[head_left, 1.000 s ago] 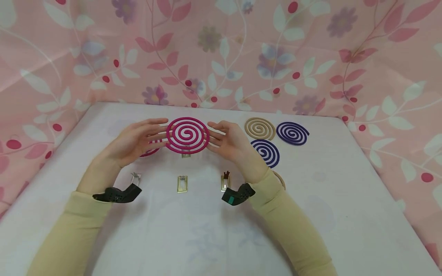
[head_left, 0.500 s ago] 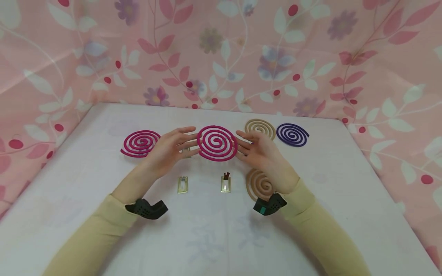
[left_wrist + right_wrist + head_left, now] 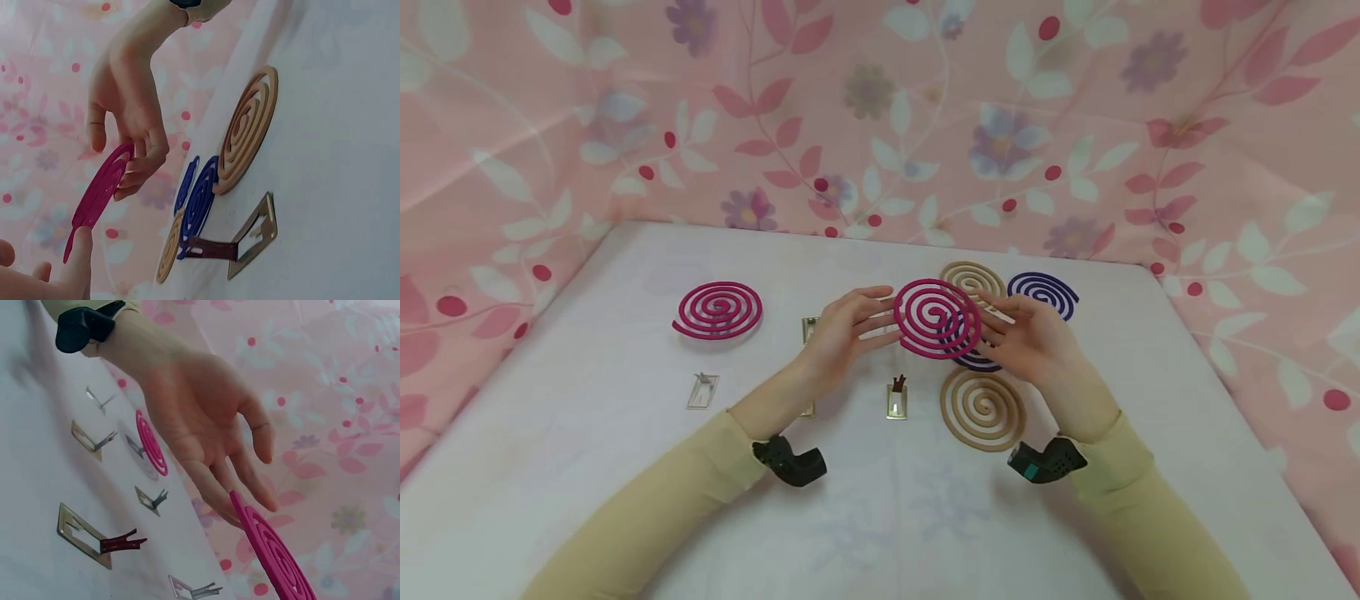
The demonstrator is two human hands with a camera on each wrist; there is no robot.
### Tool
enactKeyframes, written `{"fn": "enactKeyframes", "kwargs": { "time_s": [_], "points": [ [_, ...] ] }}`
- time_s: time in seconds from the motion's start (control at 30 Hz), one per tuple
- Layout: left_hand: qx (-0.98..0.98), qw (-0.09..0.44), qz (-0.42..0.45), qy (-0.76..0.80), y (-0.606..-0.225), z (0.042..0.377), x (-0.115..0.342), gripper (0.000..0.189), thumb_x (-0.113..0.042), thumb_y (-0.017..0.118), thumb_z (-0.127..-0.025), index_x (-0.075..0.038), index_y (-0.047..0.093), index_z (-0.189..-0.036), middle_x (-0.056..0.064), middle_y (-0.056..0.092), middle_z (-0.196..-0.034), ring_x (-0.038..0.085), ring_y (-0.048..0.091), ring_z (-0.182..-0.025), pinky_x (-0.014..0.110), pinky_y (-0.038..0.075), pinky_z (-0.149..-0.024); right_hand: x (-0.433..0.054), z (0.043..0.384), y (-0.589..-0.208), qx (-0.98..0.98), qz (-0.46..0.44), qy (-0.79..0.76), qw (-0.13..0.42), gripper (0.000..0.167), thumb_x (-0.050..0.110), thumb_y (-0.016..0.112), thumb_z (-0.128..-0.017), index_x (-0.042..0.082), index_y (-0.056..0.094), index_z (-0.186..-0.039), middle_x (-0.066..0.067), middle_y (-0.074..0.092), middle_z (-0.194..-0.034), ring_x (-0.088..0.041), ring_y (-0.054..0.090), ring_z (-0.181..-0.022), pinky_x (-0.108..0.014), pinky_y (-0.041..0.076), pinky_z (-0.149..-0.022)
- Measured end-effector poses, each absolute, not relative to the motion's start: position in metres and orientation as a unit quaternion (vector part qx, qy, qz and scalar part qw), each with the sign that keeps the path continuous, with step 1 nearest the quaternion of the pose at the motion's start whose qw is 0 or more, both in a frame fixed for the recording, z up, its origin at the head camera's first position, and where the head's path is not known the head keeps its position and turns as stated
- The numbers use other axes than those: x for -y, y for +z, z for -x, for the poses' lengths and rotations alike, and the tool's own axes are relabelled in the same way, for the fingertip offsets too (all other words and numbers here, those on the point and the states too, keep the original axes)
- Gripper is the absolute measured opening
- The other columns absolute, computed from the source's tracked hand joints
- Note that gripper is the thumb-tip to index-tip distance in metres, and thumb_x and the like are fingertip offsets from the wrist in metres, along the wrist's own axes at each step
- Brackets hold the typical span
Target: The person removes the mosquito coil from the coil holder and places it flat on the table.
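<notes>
A pink mosquito coil (image 3: 936, 313) is held up above the table between both hands. My left hand (image 3: 838, 342) supports its left edge with extended fingers. On the opposite edge are the fingertips of my right hand (image 3: 1036, 343), with the thumb held away from the coil in the right wrist view. Below the coil stands a gold metal coil stand (image 3: 897, 405) with a dark red upright prong (image 3: 122, 542). Behind the held coil, a dark blue coil (image 3: 976, 363) shows in part. A tan coil (image 3: 983, 406) lies nearer, below the right hand.
Another pink coil (image 3: 720, 308) sits raised on a stand at the left. A silver stand (image 3: 702, 390) is in front of it; more stands are partly hidden by the left hand. At the back right lie a tan coil (image 3: 964, 268) and a blue coil (image 3: 1042, 292). Floral cloth (image 3: 865, 125) hangs behind.
Both hands have carried the pink coil to the right and slightly nearer. The pink coil on its stand and the silver stand at the left have come into full view.
</notes>
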State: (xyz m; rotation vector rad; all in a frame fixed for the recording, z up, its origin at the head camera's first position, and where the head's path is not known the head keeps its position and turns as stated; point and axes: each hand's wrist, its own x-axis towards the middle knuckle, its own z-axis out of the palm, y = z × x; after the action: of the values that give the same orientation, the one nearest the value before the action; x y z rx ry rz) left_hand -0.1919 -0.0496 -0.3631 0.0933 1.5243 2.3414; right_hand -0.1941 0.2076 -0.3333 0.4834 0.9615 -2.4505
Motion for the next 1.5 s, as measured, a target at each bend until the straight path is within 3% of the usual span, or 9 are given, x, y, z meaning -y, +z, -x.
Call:
{"fn": "enactKeyframes", "kwargs": {
  "time_s": [0.17, 0.37, 0.5, 0.6, 0.77, 0.9, 1.07, 1.23, 1.5],
  "points": [
    [-0.522, 0.159, -0.028, 0.838, -0.364, 0.192, 0.025, 0.042, -0.016, 0.039, -0.104, 0.000, 0.045, -0.142, 0.019, 0.051, -0.145, 0.037, 0.053, -0.132, 0.045, 0.048, -0.104, -0.228, 0.191, -0.328, -0.346, -0.172, -0.894, 0.226, 0.045, 0.018, 0.038, -0.105, 0.018, 0.037, -0.150, 0.000, 0.015, -0.164, -0.017, 0.015, -0.151, -0.032, 0.014, -0.123],
    [-0.484, 0.144, -0.018, 0.863, -0.365, 0.194, -0.005, 0.043, -0.020, 0.039, -0.103, 0.000, 0.046, -0.141, 0.020, 0.051, -0.146, 0.039, 0.052, -0.132, 0.049, 0.046, -0.107, -0.252, 0.192, -0.324, -0.375, -0.161, -0.892, 0.193, 0.032, 0.019, 0.043, -0.105, 0.015, 0.049, -0.136, -0.002, 0.011, -0.165, -0.019, 0.016, -0.151, -0.035, 0.014, -0.124],
    [-0.477, 0.135, -0.019, 0.868, -0.366, 0.194, -0.023, 0.044, -0.019, 0.039, -0.102, 0.002, 0.047, -0.139, 0.019, 0.051, -0.145, 0.037, 0.051, -0.133, 0.049, 0.047, -0.108, -0.261, 0.193, -0.326, -0.416, -0.151, -0.879, 0.178, 0.041, 0.019, 0.042, -0.105, 0.019, 0.038, -0.145, -0.003, 0.005, -0.167, -0.019, 0.012, -0.152, -0.034, 0.014, -0.126],
    [-0.477, 0.135, -0.024, 0.868, -0.367, 0.196, -0.036, 0.044, -0.019, 0.039, -0.102, 0.003, 0.047, -0.139, 0.018, 0.050, -0.145, 0.037, 0.051, -0.133, 0.048, 0.047, -0.108, -0.270, 0.193, -0.330, -0.433, -0.148, -0.872, 0.174, 0.037, 0.019, 0.043, -0.105, 0.018, 0.040, -0.142, -0.003, 0.004, -0.167, -0.019, 0.010, -0.153, -0.033, 0.012, -0.126],
    [-0.465, 0.135, -0.017, 0.875, -0.369, 0.197, -0.058, 0.041, -0.019, 0.037, -0.103, 0.004, 0.049, -0.135, 0.019, 0.051, -0.143, 0.037, 0.051, -0.132, 0.046, 0.048, -0.107, -0.291, 0.194, -0.337, -0.451, -0.148, -0.867, 0.154, 0.024, 0.021, 0.048, -0.104, 0.016, 0.053, -0.127, -0.003, 0.015, -0.163, -0.020, 0.018, -0.148, -0.034, 0.014, -0.126],
    [-0.451, 0.129, -0.002, 0.883, -0.370, 0.197, -0.075, 0.042, -0.017, 0.037, -0.102, 0.006, 0.050, -0.134, 0.019, 0.053, -0.141, 0.038, 0.051, -0.131, 0.046, 0.049, -0.106, -0.309, 0.196, -0.343, -0.468, -0.139, -0.859, 0.154, 0.023, 0.020, 0.050, -0.103, 0.016, 0.056, -0.125, -0.001, 0.029, -0.151, -0.018, 0.030, -0.138, -0.032, 0.028, -0.120],
    [-0.441, 0.118, 0.006, 0.890, -0.371, 0.200, -0.092, 0.038, -0.014, 0.038, -0.102, 0.007, 0.051, -0.131, 0.020, 0.053, -0.139, 0.038, 0.053, -0.130, 0.045, 0.050, -0.105, -0.330, 0.200, -0.352, -0.493, -0.103, -0.849, 0.162, 0.021, 0.019, 0.049, -0.104, 0.014, 0.060, -0.121, 0.000, 0.046, -0.135, -0.016, 0.046, -0.123, -0.027, 0.051, -0.095],
    [-0.437, 0.115, 0.022, 0.892, -0.374, 0.205, -0.110, 0.035, -0.011, 0.040, -0.101, 0.006, 0.054, -0.128, 0.022, 0.054, -0.138, 0.038, 0.055, -0.129, 0.045, 0.050, -0.105, -0.349, 0.205, -0.359, -0.534, -0.086, -0.827, 0.154, 0.018, 0.018, 0.048, -0.105, 0.015, 0.060, -0.117, 0.001, 0.058, -0.122, -0.015, 0.057, -0.112, -0.026, 0.055, -0.090],
    [-0.413, 0.129, 0.071, 0.899, -0.384, 0.211, -0.137, 0.034, -0.013, 0.043, -0.100, 0.003, 0.057, -0.127, 0.021, 0.056, -0.137, 0.037, 0.056, -0.127, 0.050, 0.047, -0.108, -0.368, 0.210, -0.366, -0.566, -0.139, -0.802, 0.131, 0.015, 0.017, 0.058, -0.101, 0.019, 0.061, -0.115, 0.005, 0.060, -0.119, -0.013, 0.058, -0.109, -0.022, 0.057, -0.086]
  ]
}}
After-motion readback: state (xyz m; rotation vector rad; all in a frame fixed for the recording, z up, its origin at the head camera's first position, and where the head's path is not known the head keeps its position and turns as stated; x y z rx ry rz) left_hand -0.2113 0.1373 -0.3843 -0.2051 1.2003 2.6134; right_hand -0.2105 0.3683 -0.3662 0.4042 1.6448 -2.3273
